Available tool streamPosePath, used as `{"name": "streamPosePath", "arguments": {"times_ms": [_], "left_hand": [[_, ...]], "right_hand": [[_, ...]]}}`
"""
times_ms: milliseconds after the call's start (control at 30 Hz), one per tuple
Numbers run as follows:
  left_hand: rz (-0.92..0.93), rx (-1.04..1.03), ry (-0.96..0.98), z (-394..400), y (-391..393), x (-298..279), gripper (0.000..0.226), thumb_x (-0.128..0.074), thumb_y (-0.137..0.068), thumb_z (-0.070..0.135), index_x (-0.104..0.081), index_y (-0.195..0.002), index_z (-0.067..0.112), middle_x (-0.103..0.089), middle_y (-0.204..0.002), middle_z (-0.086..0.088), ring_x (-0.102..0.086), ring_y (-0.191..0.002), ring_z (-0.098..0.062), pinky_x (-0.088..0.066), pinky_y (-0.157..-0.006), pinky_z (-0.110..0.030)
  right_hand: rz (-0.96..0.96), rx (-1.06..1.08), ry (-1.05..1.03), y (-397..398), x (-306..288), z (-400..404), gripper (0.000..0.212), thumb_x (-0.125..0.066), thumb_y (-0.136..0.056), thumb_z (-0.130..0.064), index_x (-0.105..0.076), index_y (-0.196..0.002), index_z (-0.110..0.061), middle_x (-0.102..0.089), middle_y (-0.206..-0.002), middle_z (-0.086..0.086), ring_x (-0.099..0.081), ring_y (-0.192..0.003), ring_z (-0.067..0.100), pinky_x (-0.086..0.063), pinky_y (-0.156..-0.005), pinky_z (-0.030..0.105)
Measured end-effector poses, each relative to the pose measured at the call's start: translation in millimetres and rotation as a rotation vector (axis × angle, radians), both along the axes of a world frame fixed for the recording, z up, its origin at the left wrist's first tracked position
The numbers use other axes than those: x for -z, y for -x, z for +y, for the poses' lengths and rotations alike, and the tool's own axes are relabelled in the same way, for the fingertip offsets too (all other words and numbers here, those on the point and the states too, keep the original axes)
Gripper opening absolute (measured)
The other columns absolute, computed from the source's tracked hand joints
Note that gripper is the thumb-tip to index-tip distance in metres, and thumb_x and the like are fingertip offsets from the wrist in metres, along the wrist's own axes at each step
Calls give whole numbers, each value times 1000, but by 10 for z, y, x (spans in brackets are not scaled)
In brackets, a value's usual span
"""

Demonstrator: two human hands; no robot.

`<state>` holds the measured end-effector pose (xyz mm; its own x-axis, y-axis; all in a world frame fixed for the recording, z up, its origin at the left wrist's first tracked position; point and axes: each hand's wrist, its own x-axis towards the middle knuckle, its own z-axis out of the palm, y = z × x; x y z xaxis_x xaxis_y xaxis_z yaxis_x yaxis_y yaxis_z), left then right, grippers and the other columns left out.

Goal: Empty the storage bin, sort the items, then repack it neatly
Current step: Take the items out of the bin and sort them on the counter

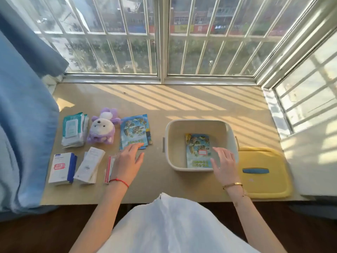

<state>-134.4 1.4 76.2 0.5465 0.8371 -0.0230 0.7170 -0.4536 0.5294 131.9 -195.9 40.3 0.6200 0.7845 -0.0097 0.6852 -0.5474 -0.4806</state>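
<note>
Repacking begins: with relaxed fingers holding nothing, right hand (223,163) should square the booklet (198,150) inside the bin (168,143); left hand (127,157), fingers straight, touches the stack (135,131) left of the bin.

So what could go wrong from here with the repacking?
The booklet lies flat across the bin floor, so the bulky plush toy and wipes pack may crumple it. The left hand reaching for the booklet stack could knock the thin packet beneath its wrist. The right hand hovers over the bin.
</note>
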Motion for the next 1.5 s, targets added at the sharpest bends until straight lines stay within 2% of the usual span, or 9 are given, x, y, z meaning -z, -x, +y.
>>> {"name": "streamPosePath", "arguments": {"times_ms": [333, 400, 500, 900, 1000, 1100, 1267, 1367, 1500], "left_hand": [[3, -117, 140, -580, -1419, 356, 30, -57, -92, 17, -59, -121, 16, -62, -112, -2, -60, -100, -21, -43, -73, -27], [24, -121, 192, -555, -1632, 550, 31, -57, -91, 18, -58, -122, 16, -63, -112, -3, -58, -102, -22, -46, -77, -30], [91, -114, 262, -456, -1878, 900, 35, -55, -92, 22, -53, -126, 15, -62, -114, -5, -59, -103, -25, -49, -85, -38], [419, -109, 510, -329, -2469, 2109, 59, -59, -89, 38, -35, -137, 13, -56, -123, -12, -59, -106, -31, -50, -80, -40], [377, -166, 508, -330, -2540, 2264, 62, -67, -84, 35, -38, -134, 13, -55, -123, -11, -59, -106, -31, -50, -78, -40], [286, -237, 547, -323, -2609, 2336, 57, -73, -80, 24, -41, -127, 17, -63, -104, -10, -62, -94, -30, -52, -74, -40], [155, -339, 549, -281, -2545, 2237, 35, -62, -82, 5, -55, -115, 15, -59, -90, -5, -58, -83, -25, -50, -75, -37], [98, -352, 450, -307, -2381, 2008, 31, -60, -85, 6, -54, -114, 16, -57, -95, -3, -52, -81, -16, -48, -75, -34], [34, -386, 384, -340, -2121, 1715, 34, -58, -90, 11, -47, -120, 21, -63, -114, -2, -62, -98, -20, -52, -83, -36]], "right_hand": [[79, -131, 119, -1157, 236, -88, 39, -59, -89, -12, -52, -128, -9, -54, -120, 9, -49, -115, 26, -38, -104, 37], [115, -151, 139, -1241, 352, 4, 41, -58, -90, -13, -49, -131, -10, -53, -123, 9, -47, -118, 25, -38, -106, 37], [153, -161, 163, -1319, 562, 181, 42, -57, -92, -14, -48, -133, -11, -51, -126, 8, -45, -121, 24, -36, -106, 33], [264, -74, 351, -1471, 1535, 599, 46, -50, -96, -19, -39, -138, -8, -43, -137, 13, -45, -122, 30, -36, -103, 36], [251, -59, 397, -1508, 1697, 638, 41, -49, -96, -21, -42, -134, -6, -45, -133, 15, -43, -119, 31, -35, -101, 37], [246, -48, 434, -1545, 1820, 670, 38, -49, -96, -23, -44, -130, -5, -47, -131, 15, -44, -116, 30, -36, -99, 37], [298, -19, 432, -1530, 1883, 709, 48, -52, -94, -22, -38, -139, -11, -45, -136, 13, -44, -120, 31, -36, -102, 39], [349, 13, 473, -1474, 1893, 755, 53, -54, -94, -24, -35, -141, -12, -43, -137, 11, -43, -122, 30, -36, -101, 38], [383, -3, 507, -1372, 1928, 835, 59, -59, -91, -27, -33, -141, -11, -39, -137, 12, -41, -125, 30, -37, -103, 38]]}}
